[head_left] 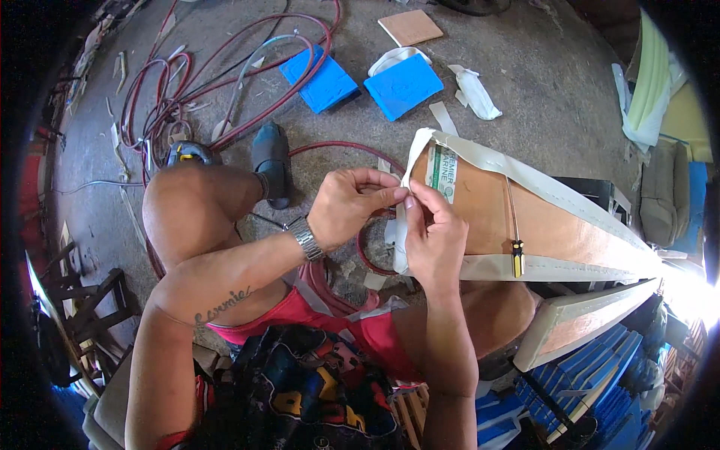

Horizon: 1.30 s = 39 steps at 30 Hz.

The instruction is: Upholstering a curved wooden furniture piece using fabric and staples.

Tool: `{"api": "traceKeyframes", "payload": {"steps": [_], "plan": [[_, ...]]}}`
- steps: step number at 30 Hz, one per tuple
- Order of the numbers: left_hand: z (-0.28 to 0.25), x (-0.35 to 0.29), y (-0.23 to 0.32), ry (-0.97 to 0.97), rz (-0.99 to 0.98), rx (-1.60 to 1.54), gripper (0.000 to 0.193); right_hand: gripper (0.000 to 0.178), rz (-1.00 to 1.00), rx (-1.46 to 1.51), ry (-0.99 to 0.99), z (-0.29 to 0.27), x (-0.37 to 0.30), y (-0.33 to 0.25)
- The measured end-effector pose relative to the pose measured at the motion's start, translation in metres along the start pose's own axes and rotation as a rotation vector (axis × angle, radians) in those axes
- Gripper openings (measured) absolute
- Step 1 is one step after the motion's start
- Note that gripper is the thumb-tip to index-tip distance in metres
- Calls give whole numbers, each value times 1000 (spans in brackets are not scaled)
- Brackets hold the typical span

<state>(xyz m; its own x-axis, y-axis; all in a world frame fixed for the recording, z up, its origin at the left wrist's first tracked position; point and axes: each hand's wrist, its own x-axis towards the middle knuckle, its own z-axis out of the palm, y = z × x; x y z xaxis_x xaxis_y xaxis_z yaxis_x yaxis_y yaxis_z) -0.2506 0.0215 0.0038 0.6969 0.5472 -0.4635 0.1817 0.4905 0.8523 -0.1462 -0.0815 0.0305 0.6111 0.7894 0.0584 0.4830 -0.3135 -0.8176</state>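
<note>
A long tan wooden panel point(487, 214) lies with its underside up, its rims wrapped in white upholstery vinyl point(551, 268) fixed by rows of staples. At its left end, my left hand point(351, 206) pinches the folded vinyl edge between thumb and fingers. My right hand point(433, 241) is closed on the same edge from the right, thumb and fingertips meeting the left hand's. Whether a small staple or scrap sits between the fingertips is hidden. Lying across the panel is a screwdriver point(517, 259) with a yellow and black handle. A printed label point(441, 171) is near the panel's end.
Red hoses point(247, 124) coil over the concrete floor at the left, by a power tool point(189, 152). Two blue pads point(405, 85), a square board point(410, 28) and vinyl scraps point(476, 91) lie beyond the panel. A second covered panel point(581, 322) stands at the right.
</note>
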Motion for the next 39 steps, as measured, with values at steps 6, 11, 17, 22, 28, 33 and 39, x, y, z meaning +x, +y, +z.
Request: {"api": "traceKeyframes", "payload": {"steps": [6,11,17,22,28,33,39], "plan": [[1,-2,0,5,7,57,20,16,150,110,-39,-3,3,-2],[0,-1,0,-8,-18,-13,20,17,33,79,-41,-3,1,-1],[-2,-1,1,1,-20,-124,19,18,-49,-22,-24,-1,0,0],[-3,-1,3,-105,-218,-353,19,18,-34,42,5,-2,0,0],[-3,-1,3,-148,-215,-404,18,16,-10,85,14,-3,0,1],[3,5,2,-178,-216,-345,19,15,-48,103,28,-3,0,5],[-1,13,-12,-367,-85,-351,19,9,167,141,-53,-14,6,-7]]}}
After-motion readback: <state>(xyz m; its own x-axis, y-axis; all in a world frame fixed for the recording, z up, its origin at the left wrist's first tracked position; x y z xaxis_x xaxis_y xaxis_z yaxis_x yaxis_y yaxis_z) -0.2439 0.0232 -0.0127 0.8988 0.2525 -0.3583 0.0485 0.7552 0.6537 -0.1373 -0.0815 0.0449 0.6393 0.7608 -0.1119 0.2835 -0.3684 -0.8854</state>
